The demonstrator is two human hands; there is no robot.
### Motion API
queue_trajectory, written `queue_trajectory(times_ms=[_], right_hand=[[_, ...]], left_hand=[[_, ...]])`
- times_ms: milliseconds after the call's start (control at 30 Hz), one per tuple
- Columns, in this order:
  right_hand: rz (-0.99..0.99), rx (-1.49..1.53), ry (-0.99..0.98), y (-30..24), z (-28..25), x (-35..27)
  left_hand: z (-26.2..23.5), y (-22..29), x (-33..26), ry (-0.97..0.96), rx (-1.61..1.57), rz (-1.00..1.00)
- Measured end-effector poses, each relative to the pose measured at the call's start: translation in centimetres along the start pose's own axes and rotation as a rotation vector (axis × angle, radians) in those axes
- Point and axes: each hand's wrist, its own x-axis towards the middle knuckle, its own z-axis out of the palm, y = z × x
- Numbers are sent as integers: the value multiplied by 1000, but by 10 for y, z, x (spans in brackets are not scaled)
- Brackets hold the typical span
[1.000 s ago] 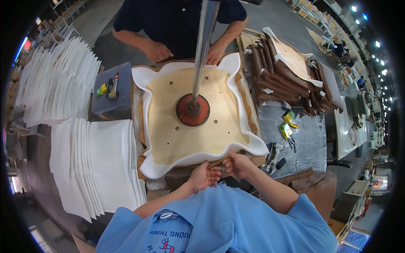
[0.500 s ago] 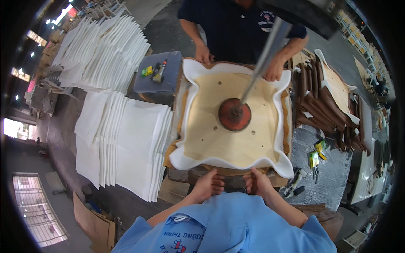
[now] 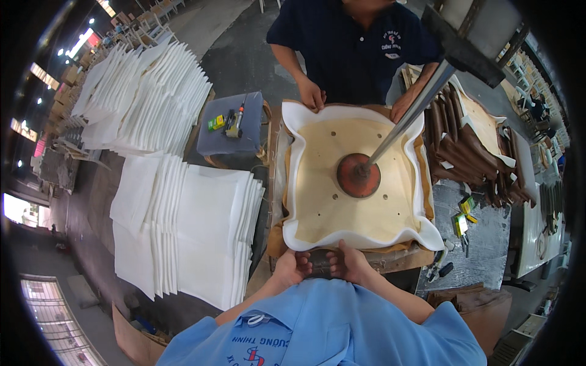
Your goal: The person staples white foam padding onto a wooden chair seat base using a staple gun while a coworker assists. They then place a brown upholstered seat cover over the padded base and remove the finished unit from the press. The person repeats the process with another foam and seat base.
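Observation:
A square pale wooden panel [image 3: 317, 213] lies on white padding [image 3: 366, 240] with wavy, upturned edges. Beneath that, a brown cover [image 3: 278, 238] sticks out round the sides. A round red press pad [image 3: 359, 175] on a metal rod [image 3: 415, 104] bears on the panel's middle. At the near edge, my left hand [image 3: 293, 267] is closed, its thumb at the rim and fingers curled below. Just to its right, my right hand [image 3: 348, 262] pinches the same edge, apparently on the brown cover; the exact grip is partly hidden.
Across the panel stands a co-worker, hands [image 3: 313, 97] at its far edge. White padding sheets [image 3: 210, 213] are stacked at left, beside a blue-grey padded stool [image 3: 229, 140] with tools. Brown covers [image 3: 452, 140] are piled at right, above a silvery table [image 3: 488, 244] with small boxes.
The view has shifted, so the panel and press pad appear farther right. My hands have come closer together along the near edge. The co-worker's right-side hand has moved toward the far corner.

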Motion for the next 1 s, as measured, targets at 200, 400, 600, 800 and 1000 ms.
queue_trajectory(times_ms=[200, 400, 600, 800, 1000], right_hand=[[-190, -237, 76, 9, 3, -21], [-246, -987, 10, -32, 3, -62], [-540, -1204, -86, -140, 152, -4], [-477, -1610, 197, -167, 217, 83], [-941, -1662, 61, -158, 198, 110]], left_hand=[[0, -3, -13, 26, 449, 479], [-31, 30, -50, 41, 1036, 804], [-22, 104, -33, 395, 1327, 1337], [5, 131, -8, 126, 1745, 986], [-29, 126, 19, 159, 1526, 994]])
